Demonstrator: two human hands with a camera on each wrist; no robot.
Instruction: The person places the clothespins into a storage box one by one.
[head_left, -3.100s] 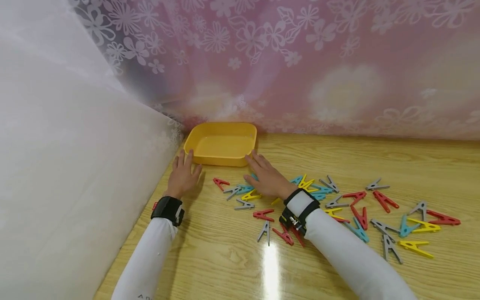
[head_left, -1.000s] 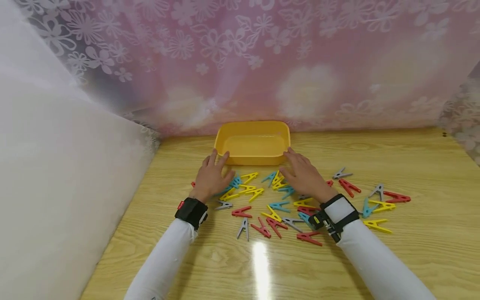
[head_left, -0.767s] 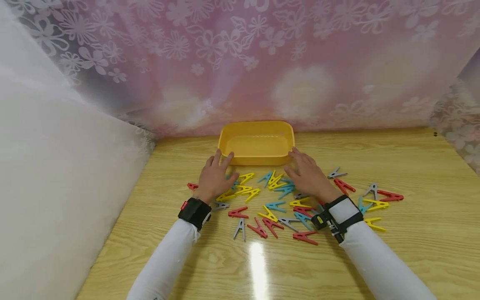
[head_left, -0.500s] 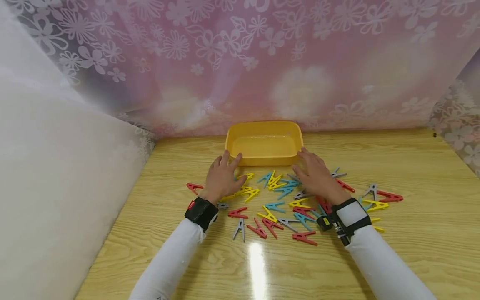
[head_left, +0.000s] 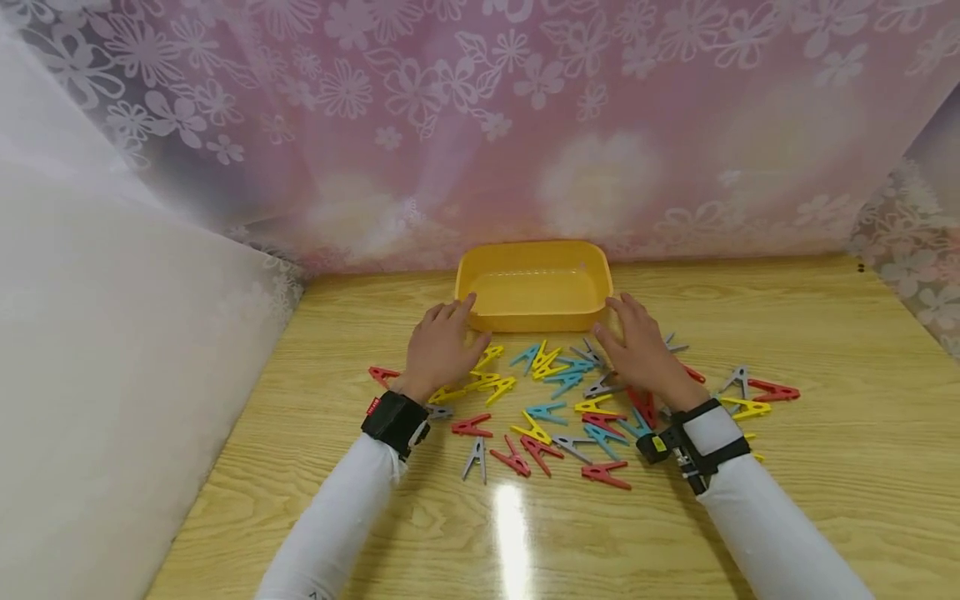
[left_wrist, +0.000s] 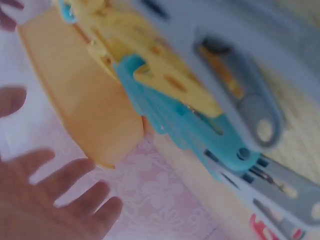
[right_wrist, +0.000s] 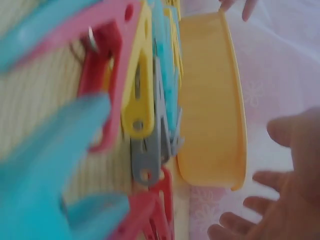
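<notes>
A shallow yellow plastic tub (head_left: 536,322) stands against the back curtain with nothing in it. My left hand (head_left: 438,352) is at its near left corner, fingers spread and the index finger at the rim. On the other side, my right hand (head_left: 642,358) has its fingertips right by the near right corner and its thumb apart from them. Both hands hold nothing; in the wrist views the left palm (left_wrist: 45,200) and right palm (right_wrist: 285,200) show extended fingers. Below the hands lie scattered clothespins, among them a red one (head_left: 471,426), a yellow one (head_left: 533,429) and a blue one (head_left: 547,412).
More clothespins spread rightward over the wood-grain table (head_left: 847,475), including a red one (head_left: 774,390) and a grey one (head_left: 476,458). A pink floral curtain (head_left: 480,167) closes off the back, and a white wall (head_left: 120,375) borders the left side.
The tub has moved right along the curtain, from the left corner to behind the clothespins, with both hands moving along at its sides. The head view has also turned right.
</notes>
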